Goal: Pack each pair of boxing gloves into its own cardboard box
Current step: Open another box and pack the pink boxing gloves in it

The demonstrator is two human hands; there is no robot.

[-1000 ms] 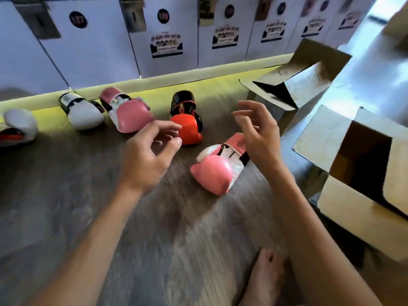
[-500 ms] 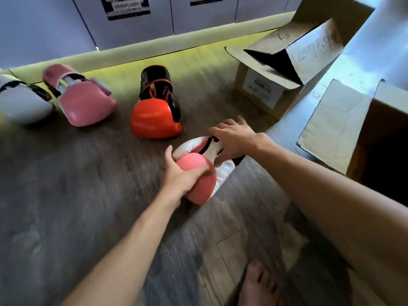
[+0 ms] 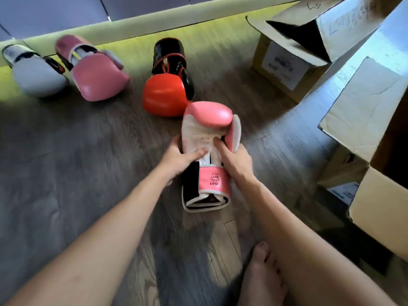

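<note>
I hold a pink and white boxing glove (image 3: 209,120) above the wooden floor, palm side up, cuff toward me. My left hand (image 3: 178,160) grips its left side with the thumb across the palm. My right hand (image 3: 236,160) grips its right side, thumb pressed into the palm. A second pink glove (image 3: 97,78) lies at the far left beside a white glove (image 3: 37,74). An orange and black glove (image 3: 167,89) lies just beyond the held glove. Two open cardboard boxes stand on the right: one far (image 3: 287,60), one near (image 3: 379,206).
A pale baseboard (image 3: 154,21) and grey lockers run along the back. My bare foot (image 3: 260,277) rests on the floor at the bottom, right of centre. The near box's flap (image 3: 362,111) juts out toward the held glove.
Both hands reached down, took hold of the pink glove on the floor, and turned and lifted it so its palm faces up with the cuff toward me.
</note>
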